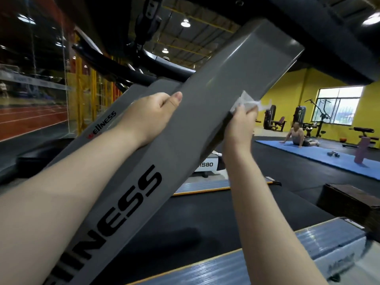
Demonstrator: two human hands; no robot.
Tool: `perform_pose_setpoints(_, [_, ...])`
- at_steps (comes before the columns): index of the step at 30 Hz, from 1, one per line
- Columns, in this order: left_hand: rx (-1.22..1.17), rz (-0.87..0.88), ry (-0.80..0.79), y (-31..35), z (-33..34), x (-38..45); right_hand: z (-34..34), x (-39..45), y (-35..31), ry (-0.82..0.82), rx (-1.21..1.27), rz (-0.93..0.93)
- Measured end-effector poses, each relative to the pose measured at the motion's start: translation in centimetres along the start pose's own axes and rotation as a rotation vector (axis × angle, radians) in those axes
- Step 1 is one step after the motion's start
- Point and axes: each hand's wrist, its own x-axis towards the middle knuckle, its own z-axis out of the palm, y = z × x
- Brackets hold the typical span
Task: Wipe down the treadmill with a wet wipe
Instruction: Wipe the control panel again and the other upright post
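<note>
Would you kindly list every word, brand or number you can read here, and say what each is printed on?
"INESS": large black letters on the near grey treadmill upright, cut off at the frame's bottom edge.
"WELLNESS": smaller lettering on the farther grey upright, its first letter red.
"S80": on the white base cover behind the near upright; the characters before it are hidden.
The wet wipe in the right hand shows no print.

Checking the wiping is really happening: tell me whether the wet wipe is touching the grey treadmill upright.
Touching. In the head view the wet wipe, pinched by the right hand, lies flat against the right edge of the grey treadmill upright, with no gap visible.
</note>
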Motion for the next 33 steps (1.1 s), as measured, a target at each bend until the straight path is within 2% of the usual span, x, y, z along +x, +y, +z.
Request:
perform_pose_setpoints(3, [0.050, 0.022, 0.031, 0.0, 0.2, -0.1, 1.8, -6.4, 3.6, -0.039, 0.055, 0.107])
perform_pose_setpoints(7, [0.037, 0.055, 0.125, 0.2, 0.4, -0.2, 0.7, -20.5, 8.8, -0.351, 0.052, 0.269])
perform_pose_setpoints(9, [-0.033, 0.076, 0.158, 0.3, 0.1, -1.1, 0.2, -22.7, 9.4, -0.430, 0.013, 0.317])
perform_pose_setpoints(10, [-0.068, 0.091, 0.173, -0.1, -0.1, -2.0, 0.1, -21.8, 9.2, -0.414, 0.000, 0.325])
perform_pose_setpoints(13, [-0.077, 0.109, 0.244, -3.2, -0.5, -8.0, -0.1, -17.5, 7.4, -0.212, 0.016, 0.200])
perform_pose_setpoints(16, [-0.001, -0.013, 0.269, -9.4, -1.4, -15.7, 1.6, -19.0, 7.9, -0.205, 0.098, 0.233])
perform_pose_setpoints(18, [0.079, -0.152, 0.234, -14.1, -3.2, -19.7, 2.2, -24.7, 10.3, -0.311, 0.088, 0.366])
perform_pose_setpoints(21, [0.286, -0.238, 0.090, -20.4, -5.5, -25.4, 0.9, -33.6, 14.2, -0.671, 0.044, 0.507])
perform_pose_setpoints(22, [0.307, -0.276, 0.062, -21.9, -5.7, -27.2, 0.5, -35.0, 15.0, -0.737, 0.030, 0.528])
perform_pose_setpoints(23, [0.278, -0.329, 0.070, -22.9, -5.7, -28.8, 0.5, -35.1, 15.2, -0.739, 0.017, 0.547])
perform_pose_setpoints(25, [0.222, -0.408, 0.138, -24.1, -5.3, -30.4, 0.8, -33.1, 15.3, -0.619, 0.014, 0.526])
perform_pose_setpoints(27, [0.235, -0.393, 0.173, -24.4, -5.0, -30.3, 1.5, -31.1, 15.1, -0.426, 0.116, 0.430])
perform_pose_setpoints(29, [0.251, -0.366, 0.171, -24.7, -5.0, -30.2, 2.5, -32.4, 15.6, -0.313, 0.155, 0.370])
perform_pose_setpoints(31, [0.246, -0.359, 0.182, -25.1, -5.0, -30.3, 3.7, -37.7, 17.2, -0.330, 0.038, 0.453])
perform_pose_setpoints(33, [0.237, -0.368, 0.190, -25.4, -4.8, -30.3, 4.3, -44.7, 19.4, -0.471, -0.073, 0.649])
